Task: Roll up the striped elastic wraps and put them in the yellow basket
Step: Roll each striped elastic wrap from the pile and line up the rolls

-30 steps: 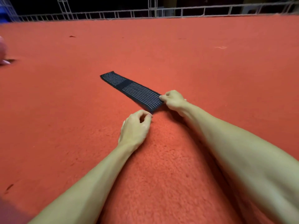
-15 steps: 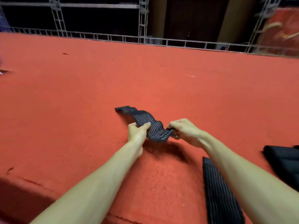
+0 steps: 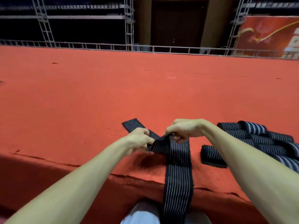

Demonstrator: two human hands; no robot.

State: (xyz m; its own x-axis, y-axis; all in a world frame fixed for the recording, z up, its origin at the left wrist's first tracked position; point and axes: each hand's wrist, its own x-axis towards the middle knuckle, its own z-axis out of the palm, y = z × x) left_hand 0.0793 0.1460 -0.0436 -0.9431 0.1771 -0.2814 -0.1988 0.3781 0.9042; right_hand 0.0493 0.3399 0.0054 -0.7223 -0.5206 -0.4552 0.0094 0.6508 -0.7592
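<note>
Gripping with curled fingers, the left hand (image 3: 137,139) is pinching the near end of a striped wrap (image 3: 131,125), a dark band with thin pale lines. The wrap's far end is lying flat on the red carpet (image 3: 80,102), pointing away to the left, and its near part is lifting off the carpet and bunching between the two hands. Just to the right, the right hand (image 3: 186,130) is closing its fingers and thumb on the same bunched end from above, knuckles up. Both hands are working close together above the front edge of the carpeted platform. Below the right hand a long strip (image 3: 178,183) of the same striped material is running straight toward the person, draping over the platform edge and hanging down past pale trousers (image 3: 140,215). The fingers are hiding where it meets the held wrap, so I cannot tell whether the two are one piece. Further right a folded wrap (image 3: 210,155) is lying near the edge, partly behind the right forearm, and beyond it a pile of wraps (image 3: 258,139) is sitting heaped on the carpet. Along the back a truss railing (image 3: 80,45) is bordering the platform, with a dark door (image 3: 178,21) behind it and a red banner (image 3: 267,34) hanging at far right.
</note>
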